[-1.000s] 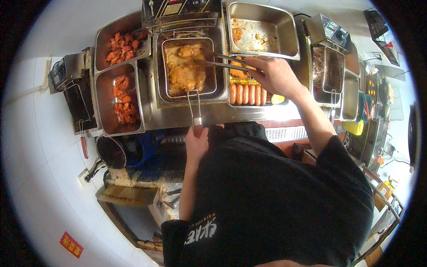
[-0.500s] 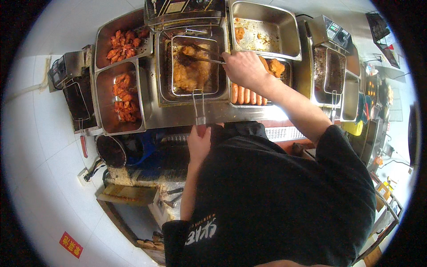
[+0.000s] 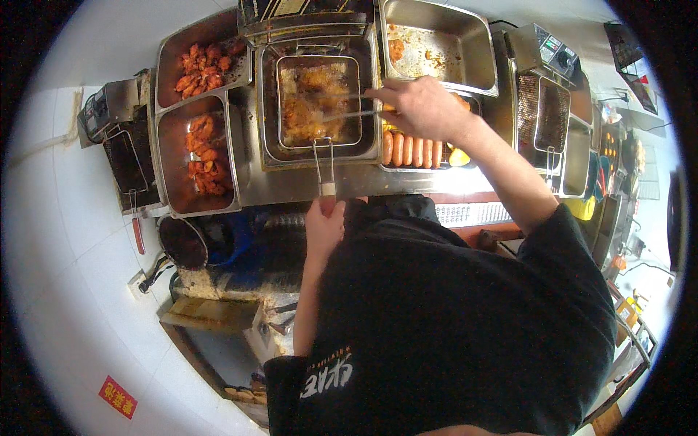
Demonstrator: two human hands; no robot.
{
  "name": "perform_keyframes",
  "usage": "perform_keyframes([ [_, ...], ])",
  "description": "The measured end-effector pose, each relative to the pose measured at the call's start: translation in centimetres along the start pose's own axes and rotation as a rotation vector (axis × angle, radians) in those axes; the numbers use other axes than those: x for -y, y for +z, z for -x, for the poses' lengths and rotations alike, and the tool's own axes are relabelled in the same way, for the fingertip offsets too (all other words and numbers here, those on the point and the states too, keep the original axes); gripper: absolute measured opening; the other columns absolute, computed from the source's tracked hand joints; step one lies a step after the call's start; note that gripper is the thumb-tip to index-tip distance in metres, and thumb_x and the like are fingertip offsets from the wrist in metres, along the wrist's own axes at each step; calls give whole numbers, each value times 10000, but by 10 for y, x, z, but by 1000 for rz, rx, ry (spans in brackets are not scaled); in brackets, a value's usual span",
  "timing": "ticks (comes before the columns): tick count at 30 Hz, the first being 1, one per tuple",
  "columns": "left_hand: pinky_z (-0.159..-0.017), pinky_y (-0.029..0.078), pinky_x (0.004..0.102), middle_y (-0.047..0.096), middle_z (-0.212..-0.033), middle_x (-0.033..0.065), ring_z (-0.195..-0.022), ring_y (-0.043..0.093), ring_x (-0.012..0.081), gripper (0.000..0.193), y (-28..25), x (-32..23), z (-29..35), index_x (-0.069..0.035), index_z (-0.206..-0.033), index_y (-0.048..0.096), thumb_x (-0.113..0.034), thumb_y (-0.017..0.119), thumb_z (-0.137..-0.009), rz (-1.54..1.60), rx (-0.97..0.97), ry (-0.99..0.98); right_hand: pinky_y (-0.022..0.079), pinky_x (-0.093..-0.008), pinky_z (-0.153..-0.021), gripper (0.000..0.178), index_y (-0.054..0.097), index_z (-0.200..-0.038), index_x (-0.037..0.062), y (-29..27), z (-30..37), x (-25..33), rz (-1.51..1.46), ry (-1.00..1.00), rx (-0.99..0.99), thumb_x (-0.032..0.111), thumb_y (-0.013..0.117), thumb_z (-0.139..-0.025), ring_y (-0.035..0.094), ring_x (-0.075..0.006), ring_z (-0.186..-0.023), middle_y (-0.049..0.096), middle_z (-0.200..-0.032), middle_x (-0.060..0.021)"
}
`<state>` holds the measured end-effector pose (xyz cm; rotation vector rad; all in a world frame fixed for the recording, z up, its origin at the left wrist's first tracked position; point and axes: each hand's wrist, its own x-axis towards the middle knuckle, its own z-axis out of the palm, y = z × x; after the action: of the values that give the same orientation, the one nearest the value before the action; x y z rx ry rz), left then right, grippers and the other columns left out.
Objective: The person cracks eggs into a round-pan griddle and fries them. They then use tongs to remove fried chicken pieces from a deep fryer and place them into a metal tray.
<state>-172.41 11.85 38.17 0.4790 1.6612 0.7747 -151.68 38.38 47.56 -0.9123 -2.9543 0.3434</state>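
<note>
My left hand point(image 3: 325, 224) is wrapped round the handle of a wire fryer basket point(image 3: 325, 168), which sits in the fryer well at the centre. Golden battered food point(image 3: 309, 102) lies in bubbling oil inside the basket. My right hand point(image 3: 423, 109) grips a pair of metal tongs point(image 3: 369, 114) from the right side. The tongs' arms are spread and reach left over the basket; their tips are blurred among the food and steam, so whether they pinch a piece cannot be made out.
Two steel pans on the left hold reddish fried chicken pieces point(image 3: 204, 69). Behind my right hand stands a steel pan point(image 3: 443, 51) with crumbs and a small piece. Sausages point(image 3: 411, 150) lie on a tray below it. More fryer baskets point(image 3: 550, 109) stand at far right and far left.
The tongs held a piece above the basket; now they are lower and spread over the food. My right hand has shifted slightly right. My left hand stays on the basket handle.
</note>
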Motion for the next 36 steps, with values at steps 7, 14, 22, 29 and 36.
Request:
perform_keyframes([
  [7, -395, 411, 301, 547, -657, 24, -444, 507, 111, 200, -1, -13, 6, -36, -1033, 548, -169, 695, -1012, 41, 23, -28, 577, -420, -665, 449, 613, -1373, 43, 43, -19, 15, 28, -75, 71, 233, 694, -975, 694, -307, -740, 622, -995, -132],
  [14, -390, 399, 294, 518, -634, 6, -440, 482, 103, 200, -4, -19, 7, -47, -999, 539, -175, 691, -1019, 62, 41, -42, 595, -412, -605, 402, 644, -1374, 106, 41, 13, -3, 49, 85, -60, 251, 672, -1000, 726, -302, -729, 691, -1021, -118],
  [22, -378, 394, 300, 506, -633, 4, -437, 470, 100, 193, -3, -15, 3, -48, -1013, 534, -154, 695, -1014, 94, 60, -44, 592, -475, -737, 367, 682, -1315, 109, 37, 2, -29, -140, 188, -27, 288, 684, -995, 736, -371, -825, 745, -982, -172],
  [29, -402, 408, 293, 514, -643, 2, -453, 482, 103, 201, -3, -3, 4, -50, -1022, 531, -162, 698, -1010, -42, 16, -12, 585, -486, -772, 406, 659, -1335, 73, 34, -41, -35, -50, 0, 55, 266, 690, -979, 733, -366, -862, 735, -1046, -160],
  [36, -411, 408, 307, 563, -667, 22, -473, 515, 115, 180, -10, -8, 5, -39, -1032, 583, -139, 721, -975, 59, 35, -69, 581, -475, -774, 351, 707, -1272, 47, 46, -27, -37, -64, -97, 59, 222, 702, -968, 730, -368, -843, 747, -995, -157],
])
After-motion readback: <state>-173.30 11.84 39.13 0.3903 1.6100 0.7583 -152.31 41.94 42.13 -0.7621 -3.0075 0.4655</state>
